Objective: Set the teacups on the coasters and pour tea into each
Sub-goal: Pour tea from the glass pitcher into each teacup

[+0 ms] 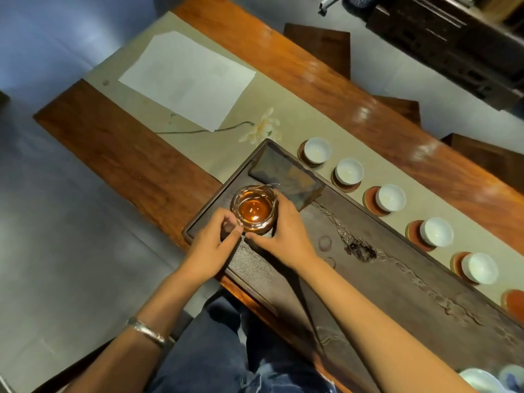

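A glass pitcher [254,208] of amber tea stands on the dark tea tray [397,279] near its left end. My left hand [215,236] touches its near left side with fingertips. My right hand [283,231] wraps around its right side. Several white teacups sit in a row on round red-brown coasters along the tray's far edge, among them the first cup [317,150], the second [349,171] and the third [390,197]. One coaster [514,304] at the right edge stands bare. The cups look empty.
A white sheet of paper [187,79] lies on the beige table runner [136,103] at the far left. A dark rectangular slab [286,177] sits just beyond the pitcher. More white porcelain [479,380] shows at the bottom right. Wooden stools stand past the table.
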`<control>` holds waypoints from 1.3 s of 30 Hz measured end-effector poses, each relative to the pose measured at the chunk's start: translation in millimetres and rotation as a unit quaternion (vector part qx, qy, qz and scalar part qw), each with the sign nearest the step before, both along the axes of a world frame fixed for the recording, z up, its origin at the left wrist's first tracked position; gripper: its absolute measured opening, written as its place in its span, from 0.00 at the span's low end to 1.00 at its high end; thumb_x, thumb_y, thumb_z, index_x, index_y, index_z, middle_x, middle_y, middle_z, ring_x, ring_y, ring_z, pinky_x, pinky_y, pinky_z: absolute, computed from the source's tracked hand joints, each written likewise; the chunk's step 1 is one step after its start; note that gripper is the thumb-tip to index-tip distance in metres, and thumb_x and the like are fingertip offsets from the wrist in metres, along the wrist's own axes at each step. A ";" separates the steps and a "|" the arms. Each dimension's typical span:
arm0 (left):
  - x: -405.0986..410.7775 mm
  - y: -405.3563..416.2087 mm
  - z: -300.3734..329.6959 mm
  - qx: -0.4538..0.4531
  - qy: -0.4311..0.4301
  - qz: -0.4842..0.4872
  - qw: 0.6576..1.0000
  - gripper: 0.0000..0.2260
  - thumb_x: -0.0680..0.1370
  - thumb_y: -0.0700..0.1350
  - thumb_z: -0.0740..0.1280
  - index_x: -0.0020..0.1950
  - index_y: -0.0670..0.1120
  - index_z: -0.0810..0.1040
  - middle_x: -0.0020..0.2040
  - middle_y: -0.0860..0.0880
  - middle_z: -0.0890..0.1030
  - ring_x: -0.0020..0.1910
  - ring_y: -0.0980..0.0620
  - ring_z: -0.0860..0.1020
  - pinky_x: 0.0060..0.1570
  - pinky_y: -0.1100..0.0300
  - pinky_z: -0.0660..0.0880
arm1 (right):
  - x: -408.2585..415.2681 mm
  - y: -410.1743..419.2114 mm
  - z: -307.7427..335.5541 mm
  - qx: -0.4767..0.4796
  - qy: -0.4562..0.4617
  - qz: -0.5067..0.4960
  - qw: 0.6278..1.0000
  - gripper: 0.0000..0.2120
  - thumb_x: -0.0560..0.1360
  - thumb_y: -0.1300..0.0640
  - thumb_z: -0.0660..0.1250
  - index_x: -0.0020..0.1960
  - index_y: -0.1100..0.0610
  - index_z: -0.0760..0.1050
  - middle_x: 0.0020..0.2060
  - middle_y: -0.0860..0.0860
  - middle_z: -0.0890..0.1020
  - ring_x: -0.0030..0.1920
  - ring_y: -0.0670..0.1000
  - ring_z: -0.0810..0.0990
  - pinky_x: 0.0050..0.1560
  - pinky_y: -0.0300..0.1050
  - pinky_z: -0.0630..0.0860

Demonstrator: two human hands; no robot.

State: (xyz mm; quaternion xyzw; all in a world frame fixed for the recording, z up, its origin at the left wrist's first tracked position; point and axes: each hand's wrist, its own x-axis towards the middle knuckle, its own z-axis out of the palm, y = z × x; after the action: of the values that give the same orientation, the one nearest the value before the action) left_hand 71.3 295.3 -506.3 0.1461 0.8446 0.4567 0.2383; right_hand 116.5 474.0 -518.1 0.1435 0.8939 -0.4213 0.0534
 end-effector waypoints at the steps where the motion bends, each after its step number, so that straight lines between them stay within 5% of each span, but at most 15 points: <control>1: 0.4 0.6 0.1 0.004 0.003 -0.003 1.000 0.05 0.79 0.47 0.65 0.48 0.55 0.70 0.43 0.55 0.77 0.43 0.61 0.77 0.43 0.61 0.72 | -0.8 -0.7 -0.9 0.000 0.003 -0.005 1.000 0.48 0.64 0.42 0.79 0.76 0.53 0.60 0.70 0.51 0.71 0.71 0.51 0.67 0.70 0.45 0.67; 6: -1.6 3.6 5.2 0.004 0.028 0.001 1.000 0.04 0.79 0.49 0.64 0.46 0.56 0.70 0.41 0.56 0.77 0.41 0.61 0.76 0.41 0.60 0.74 | -1.2 -0.6 -3.5 -0.022 0.017 -0.015 1.000 0.47 0.64 0.41 0.79 0.75 0.51 0.61 0.69 0.50 0.72 0.71 0.50 0.68 0.71 0.48 0.67; 10: -3.2 6.1 12.7 0.001 0.028 0.002 1.000 0.04 0.79 0.48 0.63 0.46 0.57 0.70 0.43 0.54 0.78 0.42 0.60 0.77 0.43 0.53 0.77 | 0.7 1.9 2.8 -0.038 0.042 -0.023 0.998 0.45 0.64 0.42 0.79 0.74 0.47 0.59 0.67 0.46 0.72 0.68 0.45 0.68 0.66 0.37 0.63; 17: -17.6 20.4 37.0 0.018 0.087 -0.046 0.995 0.01 0.80 0.47 0.63 0.49 0.53 0.71 0.44 0.60 0.78 0.45 0.65 0.76 0.40 0.74 0.68 | -3.9 11.7 21.8 -0.045 0.059 -0.062 0.995 0.47 0.66 0.43 0.79 0.77 0.53 0.59 0.71 0.51 0.71 0.72 0.50 0.66 0.73 0.47 0.64; 22: -40.5 36.7 51.2 0.032 0.100 -0.084 0.991 0.03 0.80 0.46 0.63 0.49 0.55 0.71 0.44 0.61 0.77 0.45 0.66 0.76 0.40 0.77 0.68 | -11.9 21.2 34.2 -0.055 0.075 -0.111 0.989 0.45 0.67 0.43 0.78 0.77 0.51 0.60 0.69 0.49 0.72 0.71 0.49 0.67 0.72 0.46 0.65; 29: -81.6 60.1 56.4 0.004 0.089 -0.176 0.980 0.05 0.78 0.56 0.60 0.50 0.56 0.71 0.42 0.56 0.79 0.40 0.58 0.78 0.38 0.65 0.73 | -29.8 36.0 38.4 -0.082 0.074 -0.174 0.979 0.42 0.67 0.44 0.78 0.75 0.48 0.62 0.68 0.46 0.74 0.69 0.47 0.71 0.69 0.51 0.70; 35: -110.8 76.3 57.4 -0.020 0.106 -0.225 0.968 0.01 0.79 0.51 0.62 0.49 0.57 0.70 0.40 0.58 0.78 0.40 0.62 0.76 0.36 0.71 0.68 | -48.6 41.1 29.5 -0.119 0.066 -0.228 0.964 0.42 0.65 0.45 0.80 0.74 0.49 0.64 0.66 0.46 0.77 0.67 0.46 0.75 0.66 0.51 0.74; 39: -126.1 83.6 57.7 -0.033 0.090 -0.228 0.969 0.03 0.80 0.50 0.62 0.50 0.52 0.71 0.42 0.55 0.79 0.41 0.60 0.77 0.41 0.57 0.74 | -59.2 39.0 23.6 -0.134 0.079 -0.249 0.956 0.41 0.66 0.47 0.80 0.73 0.53 0.65 0.65 0.49 0.77 0.66 0.49 0.75 0.66 0.52 0.73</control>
State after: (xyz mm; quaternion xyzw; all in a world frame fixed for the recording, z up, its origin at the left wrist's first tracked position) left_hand -54.7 378.9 -448.6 0.3675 0.8214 0.3475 0.2635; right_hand 57.3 513.0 -494.5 0.3196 0.7663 -0.5473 -0.1054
